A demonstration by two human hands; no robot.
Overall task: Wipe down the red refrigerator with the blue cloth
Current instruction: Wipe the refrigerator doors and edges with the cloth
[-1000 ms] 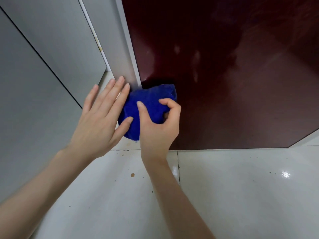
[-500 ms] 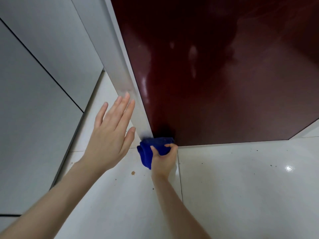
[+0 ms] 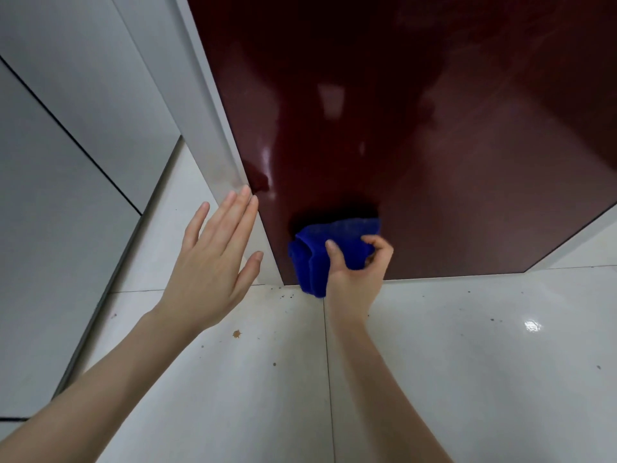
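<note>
The glossy dark red refrigerator [image 3: 417,128] door fills the upper right of the head view and reaches down to the floor. My right hand [image 3: 359,272] grips a bunched blue cloth [image 3: 330,248] and presses it against the door's lower left part, just above the bottom edge. My left hand [image 3: 213,259] is spread flat with straight fingers. Its fingertips lie at the pale grey side edge [image 3: 213,128] of the refrigerator, beside the door.
White glossy floor tiles [image 3: 434,362] with small brown specks and a brown spot [image 3: 237,334] lie below. Grey cabinet panels [image 3: 66,162] stand close on the left, leaving a narrow gap beside the refrigerator.
My right hand went down with the cloth from mid-door to the bottom corner, then moved a little right and up on the door. My left hand stayed open by the side edge.
</note>
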